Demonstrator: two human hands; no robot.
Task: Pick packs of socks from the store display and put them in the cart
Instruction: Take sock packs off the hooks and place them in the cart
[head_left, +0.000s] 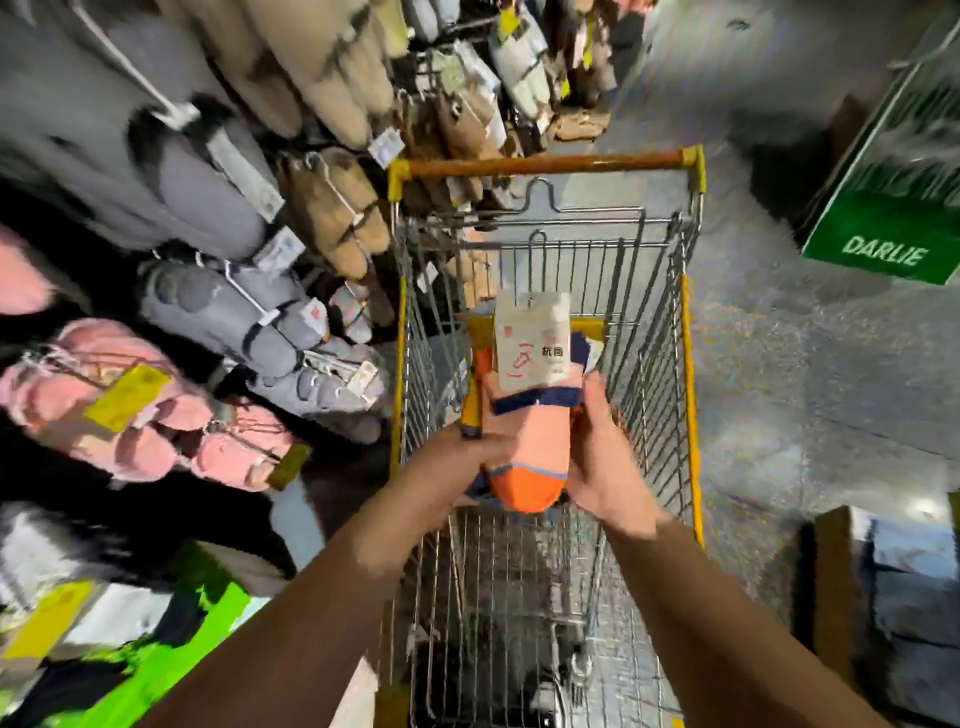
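A pack of orange and peach socks with navy bands and a white cardboard label (530, 415) was held over the inside of a wire shopping cart with yellow corner trim and an orange handle bar (691, 364), roughly midway along its length and nearer its left side. The left hand (457, 467) gripped the pack's lower left edge, its fingers curled round the fabric. The right hand (608, 457) held the right side, thumb along the sock and fingers wrapped behind it. The label end pointed toward the handle bar at the cart's far end.

Beyond the cart's left side hung a store display of grey, tan and pink fluffy slippers on metal hooks (223, 291), blurred. Beyond the far right corner stood a green sign reading DARLIE (883, 244) on the grey floor (779, 364).
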